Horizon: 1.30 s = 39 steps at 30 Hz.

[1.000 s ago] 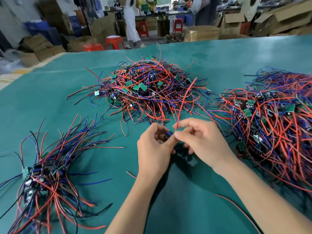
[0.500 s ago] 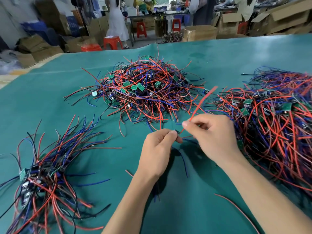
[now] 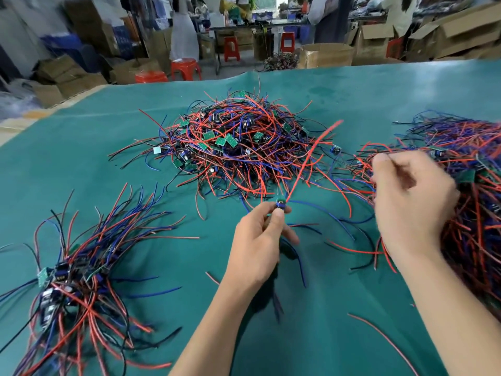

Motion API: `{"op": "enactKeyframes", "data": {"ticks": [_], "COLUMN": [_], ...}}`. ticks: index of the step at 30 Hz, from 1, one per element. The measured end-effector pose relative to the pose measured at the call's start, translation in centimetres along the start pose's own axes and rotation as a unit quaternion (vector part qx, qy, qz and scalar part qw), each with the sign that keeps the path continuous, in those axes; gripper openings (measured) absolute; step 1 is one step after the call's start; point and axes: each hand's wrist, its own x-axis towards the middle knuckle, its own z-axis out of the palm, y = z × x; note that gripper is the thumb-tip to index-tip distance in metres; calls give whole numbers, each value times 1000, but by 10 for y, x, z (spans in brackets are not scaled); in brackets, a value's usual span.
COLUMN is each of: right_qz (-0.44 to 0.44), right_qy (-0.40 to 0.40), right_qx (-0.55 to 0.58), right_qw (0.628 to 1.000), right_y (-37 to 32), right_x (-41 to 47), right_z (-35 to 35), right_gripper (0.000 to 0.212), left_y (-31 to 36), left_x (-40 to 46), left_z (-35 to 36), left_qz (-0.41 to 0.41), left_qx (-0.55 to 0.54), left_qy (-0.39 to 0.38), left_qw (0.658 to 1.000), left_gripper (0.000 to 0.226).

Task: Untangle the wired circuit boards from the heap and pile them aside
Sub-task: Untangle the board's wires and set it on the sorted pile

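Note:
My left hand (image 3: 260, 240) pinches one small wired circuit board (image 3: 280, 206) between thumb and fingertips above the green table cover (image 3: 311, 335). Its red wire (image 3: 311, 158) sticks up to the right, and its blue wires trail down and right. My right hand (image 3: 409, 204) is blurred and hovers at the left edge of the right-hand heap (image 3: 477, 218), fingers loosely curled, with no wire seen in them. A tangled heap of boards and wires (image 3: 238, 147) lies beyond my hands. The sorted pile (image 3: 76, 275) lies at the near left.
A loose red wire (image 3: 379, 337) lies on the cover near my right forearm. Beyond the table's far edge stand red stools (image 3: 184, 67), cardboard boxes (image 3: 325, 55) and people at work.
My right hand has let go of the red wire and swung right to the right-hand heap. My left hand keeps the board and has lifted it slightly.

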Motion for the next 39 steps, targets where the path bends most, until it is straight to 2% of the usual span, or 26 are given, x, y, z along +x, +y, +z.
{"op": "enactKeyframes", "data": {"ticks": [2, 4, 5, 6, 10, 16, 21, 26, 31, 35, 37, 39], "right_qz": [-29, -43, -61, -78, -61, -99, -128, -178, -123, -108, -91, -57], "right_qy": [-140, -294, -338, -358, -350, -384, -343, -229, -114, -15, 33, 11], "right_qx": [17, 27, 17, 7, 48, 63, 71, 47, 84, 80, 46, -51], "right_qw": [990, 955, 939, 930, 933, 916, 928, 956, 982, 991, 994, 997], "right_y": [-12, -21, -22, -22, -19, -28, -30, -31, -17, -5, 8, 21], "right_x": [-18, -40, -48, -52, -49, -55, -59, -60, -30, -5, 13, 28], "right_z": [8, 16, 20, 23, 21, 19, 18, 17, 9, 3, -7, -17], "right_gripper": [27, 23, 22, 22, 20, 22, 23, 20, 19, 23, 26, 37], "left_y": [0, 0, 0, -1, 0, -2, -1, 4, 3, 1, -1, -2], "left_x": [1, 1, 1, 1, 1, 1, 0, 1, -1, -1, -1, -1], "left_z": [0, -1, -1, -2, -3, -2, -2, -3, 1, 4, 4, 3], "left_qz": [-4, 15, 25, 28, 21, 31, 32, 29, 6, 13, 24, 27], "left_qx": [-18, 5, 18, 23, 5, 17, 22, -2, 9, 39, 77, 107], "left_qy": [-17, -33, -39, -41, -44, -46, -38, -61, -89, -79, -71, -62], "left_qw": [1000, 999, 999, 998, 999, 998, 999, 998, 996, 996, 994, 992], "left_gripper": [20, 23, 24, 24, 21, 22, 28, 28, 27, 23, 21, 22]}}
